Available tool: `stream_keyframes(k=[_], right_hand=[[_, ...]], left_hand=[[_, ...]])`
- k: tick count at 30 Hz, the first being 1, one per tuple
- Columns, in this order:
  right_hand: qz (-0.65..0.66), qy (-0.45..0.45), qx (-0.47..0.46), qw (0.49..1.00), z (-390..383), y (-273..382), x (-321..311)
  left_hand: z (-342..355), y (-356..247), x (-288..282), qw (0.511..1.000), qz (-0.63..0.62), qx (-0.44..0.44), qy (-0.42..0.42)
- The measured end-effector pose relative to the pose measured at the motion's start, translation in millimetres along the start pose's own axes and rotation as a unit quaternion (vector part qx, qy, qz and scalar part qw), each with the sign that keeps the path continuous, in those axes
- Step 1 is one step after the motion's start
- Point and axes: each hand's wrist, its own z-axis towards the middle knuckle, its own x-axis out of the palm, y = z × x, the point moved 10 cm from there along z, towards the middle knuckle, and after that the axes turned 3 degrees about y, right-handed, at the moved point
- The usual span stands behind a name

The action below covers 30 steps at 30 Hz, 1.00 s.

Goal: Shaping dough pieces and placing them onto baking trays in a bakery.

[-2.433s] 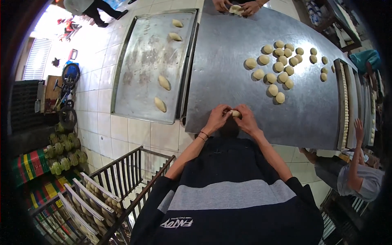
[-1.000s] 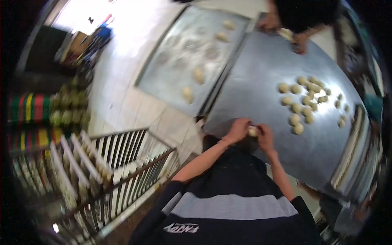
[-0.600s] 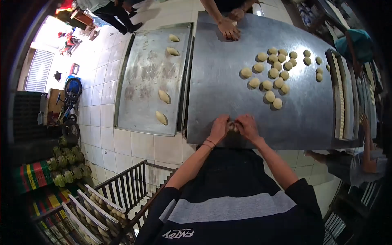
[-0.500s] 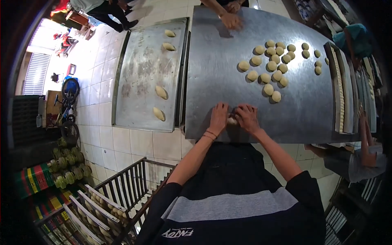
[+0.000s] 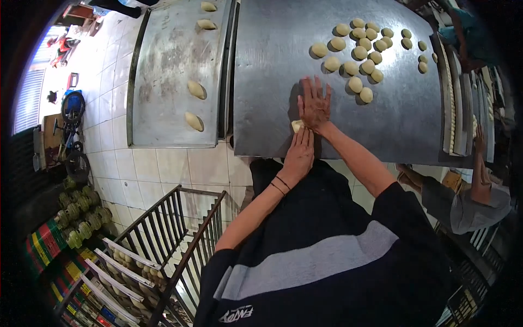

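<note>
Tabletop (image 5: pixel 392 128): 2 hands (image 5: pixel 299 158) (image 5: pixel 316 111) at 1 dough piece (image 5: pixel 296 126).

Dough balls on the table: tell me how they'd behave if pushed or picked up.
The dough balls may roll a little, being rounded on a smooth-looking table. They look pale and unbaked, so likely soft and apt to dent. Each looks smaller than the right hand, so probably easy to lift.

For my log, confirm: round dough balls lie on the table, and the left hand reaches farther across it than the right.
No: in the head view, round dough balls lie on the table, but the right hand reaches farther across it than the left hand.
</note>
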Motion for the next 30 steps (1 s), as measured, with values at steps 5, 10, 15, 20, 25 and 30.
stream_keyframes(k=[5,10,15,20,25,30], right_hand=[[-0.046,0.035,-0.226,0.972,16,36,29],[0.054,-0.004,-0.209,0.976,14,75,38],[0.061,0.020,-0.213,0.975,36,73,36],[0.240,-0.093,-0.020,0.966,-8,-23,-19],[0.200,-0.022,-0.045,0.979,-110,-27,-24],[0.102,-0.069,-0.122,0.985,-104,-2,-11]], left_hand=[[-3,-2,-11,0.999,0.023,0.020,-0.032],[-5,-1,-5,0.999,-0.043,-0.005,0.002],[-3,12,-22,0.982,-0.190,0.012,0.003],[-8,45,-58,0.991,-0.094,0.002,-0.100],[9,62,-51,0.993,-0.074,0.019,-0.089],[28,75,-52,0.988,-0.046,-0.044,-0.138]])
